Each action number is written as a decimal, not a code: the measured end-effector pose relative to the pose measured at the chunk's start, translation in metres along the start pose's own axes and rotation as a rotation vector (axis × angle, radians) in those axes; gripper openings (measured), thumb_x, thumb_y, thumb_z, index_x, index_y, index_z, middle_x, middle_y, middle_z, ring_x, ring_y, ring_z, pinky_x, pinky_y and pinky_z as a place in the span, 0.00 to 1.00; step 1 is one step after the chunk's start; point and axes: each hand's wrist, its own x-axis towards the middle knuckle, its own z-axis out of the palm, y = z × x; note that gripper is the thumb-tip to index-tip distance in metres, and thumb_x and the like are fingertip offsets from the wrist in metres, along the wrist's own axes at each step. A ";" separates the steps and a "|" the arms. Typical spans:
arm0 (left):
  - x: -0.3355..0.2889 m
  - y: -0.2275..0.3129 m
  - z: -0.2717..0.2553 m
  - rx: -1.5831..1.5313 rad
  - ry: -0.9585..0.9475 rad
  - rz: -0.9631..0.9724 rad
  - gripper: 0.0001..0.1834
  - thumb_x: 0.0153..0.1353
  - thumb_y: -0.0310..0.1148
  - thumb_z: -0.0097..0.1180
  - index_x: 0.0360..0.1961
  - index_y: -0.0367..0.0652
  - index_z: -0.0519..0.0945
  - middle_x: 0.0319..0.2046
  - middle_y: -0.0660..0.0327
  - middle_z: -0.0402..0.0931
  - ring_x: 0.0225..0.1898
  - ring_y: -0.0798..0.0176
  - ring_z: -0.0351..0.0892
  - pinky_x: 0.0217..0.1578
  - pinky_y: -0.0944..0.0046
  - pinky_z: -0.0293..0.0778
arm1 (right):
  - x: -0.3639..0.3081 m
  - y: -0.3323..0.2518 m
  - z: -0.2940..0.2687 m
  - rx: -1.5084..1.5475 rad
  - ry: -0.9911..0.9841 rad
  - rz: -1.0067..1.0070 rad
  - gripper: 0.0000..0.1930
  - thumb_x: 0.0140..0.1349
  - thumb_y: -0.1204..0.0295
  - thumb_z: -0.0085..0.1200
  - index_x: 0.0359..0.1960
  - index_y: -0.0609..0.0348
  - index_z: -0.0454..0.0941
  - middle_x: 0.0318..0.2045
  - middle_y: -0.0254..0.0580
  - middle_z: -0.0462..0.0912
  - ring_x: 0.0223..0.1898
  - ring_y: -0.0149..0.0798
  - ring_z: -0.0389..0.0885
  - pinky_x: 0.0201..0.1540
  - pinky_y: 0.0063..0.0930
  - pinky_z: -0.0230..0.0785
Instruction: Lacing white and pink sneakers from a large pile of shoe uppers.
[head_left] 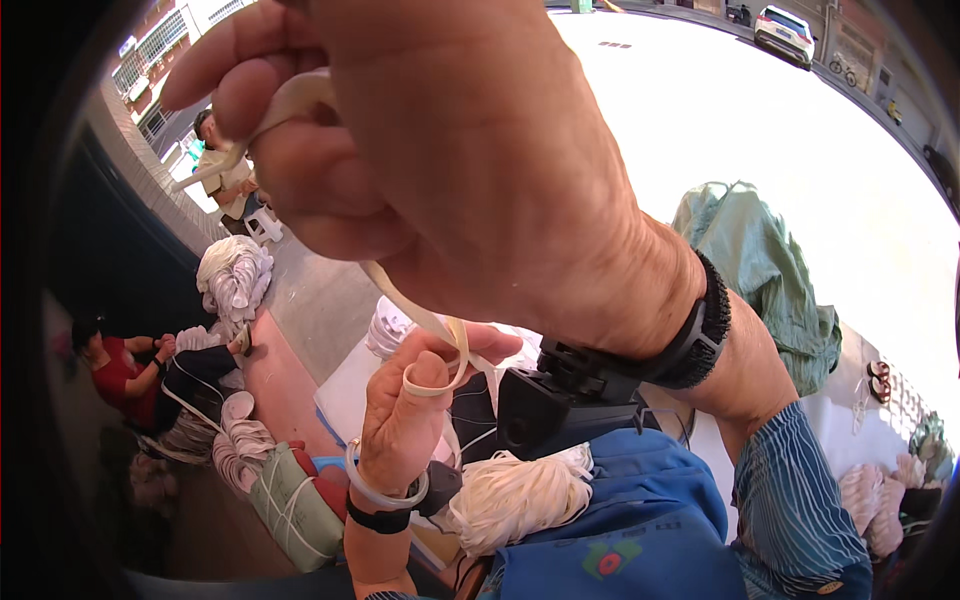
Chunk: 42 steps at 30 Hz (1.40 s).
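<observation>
My right hand [430,150] is raised close in front, large in view, its fingers curled around a flat cream strip [400,300]. One short end of the strip sticks out to the left past the fingers. From there it runs down to my left hand [405,410], which is lower and nearer my lap. There the strip loops around the thumb and crosses by the index finger, with the hand closed on it. A bundle of similar cream strips [525,497] rests on the blue apron [620,570] over my lap. The right wrist wears a black strap with a black device [560,400].
At left, a person in red [128,385] sits beside piles of pale bundles [235,275]; another person [225,170] sits farther off. A tied green sack [295,508] lies at lower left. A green cloth heap [760,280] and sandals [879,382] are at right.
</observation>
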 end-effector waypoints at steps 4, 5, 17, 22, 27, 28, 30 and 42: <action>-0.018 0.009 -0.015 -0.230 -0.101 -0.003 0.14 0.70 0.36 0.43 0.43 0.34 0.73 0.30 0.59 0.74 0.35 0.65 0.75 0.50 0.57 0.71 | 0.011 -0.019 -0.022 1.024 0.002 0.821 0.14 0.62 0.65 0.50 0.33 0.67 0.78 0.22 0.39 0.76 0.20 0.30 0.74 0.20 0.25 0.66; -0.016 0.008 -0.017 -0.091 -0.082 0.047 0.14 0.70 0.37 0.42 0.39 0.35 0.71 0.25 0.60 0.67 0.27 0.62 0.72 0.42 0.50 0.74 | 0.007 -0.015 -0.028 0.996 -0.032 0.886 0.15 0.62 0.64 0.50 0.36 0.68 0.77 0.26 0.40 0.76 0.21 0.30 0.74 0.22 0.25 0.67; -0.034 0.029 -0.045 -0.343 0.453 0.202 0.12 0.70 0.40 0.42 0.38 0.42 0.70 0.25 0.67 0.65 0.28 0.68 0.68 0.38 0.57 0.72 | -0.164 -0.010 -0.078 0.130 -0.814 1.038 0.12 0.60 0.68 0.54 0.36 0.66 0.80 0.27 0.48 0.79 0.28 0.47 0.78 0.34 0.35 0.71; -0.034 0.046 -0.038 -0.339 0.435 0.258 0.15 0.71 0.41 0.39 0.35 0.41 0.69 0.23 0.65 0.66 0.28 0.65 0.71 0.41 0.54 0.73 | -0.209 -0.053 -0.048 0.377 -0.977 0.851 0.17 0.64 0.66 0.50 0.47 0.68 0.74 0.32 0.54 0.80 0.35 0.55 0.80 0.40 0.41 0.72; -0.050 0.049 -0.043 -0.360 0.393 0.321 0.15 0.71 0.44 0.37 0.36 0.43 0.67 0.23 0.64 0.65 0.26 0.64 0.70 0.38 0.52 0.73 | -0.239 -0.055 -0.022 0.246 -1.026 1.060 0.30 0.63 0.64 0.53 0.59 0.69 0.55 0.38 0.59 0.78 0.39 0.59 0.78 0.42 0.44 0.71; -0.056 0.049 -0.045 -0.398 0.399 0.363 0.16 0.70 0.45 0.37 0.37 0.43 0.67 0.23 0.64 0.65 0.26 0.64 0.69 0.38 0.52 0.73 | -0.241 -0.055 -0.020 0.200 -0.972 1.049 0.29 0.62 0.65 0.53 0.58 0.69 0.54 0.38 0.60 0.78 0.40 0.60 0.78 0.42 0.45 0.71; -0.065 0.050 -0.053 -0.356 0.411 0.370 0.16 0.70 0.47 0.38 0.38 0.44 0.66 0.24 0.64 0.65 0.26 0.64 0.69 0.37 0.52 0.72 | -0.243 -0.054 -0.017 0.154 -0.915 1.030 0.29 0.62 0.66 0.53 0.58 0.70 0.54 0.38 0.62 0.77 0.40 0.61 0.78 0.42 0.45 0.70; -0.080 0.057 -0.081 -0.637 0.415 0.355 0.11 0.72 0.37 0.35 0.40 0.41 0.66 0.26 0.63 0.63 0.29 0.64 0.66 0.39 0.59 0.68 | -0.247 -0.053 -0.002 0.159 -0.904 0.965 0.23 0.60 0.67 0.55 0.56 0.58 0.66 0.42 0.58 0.73 0.41 0.60 0.76 0.41 0.46 0.71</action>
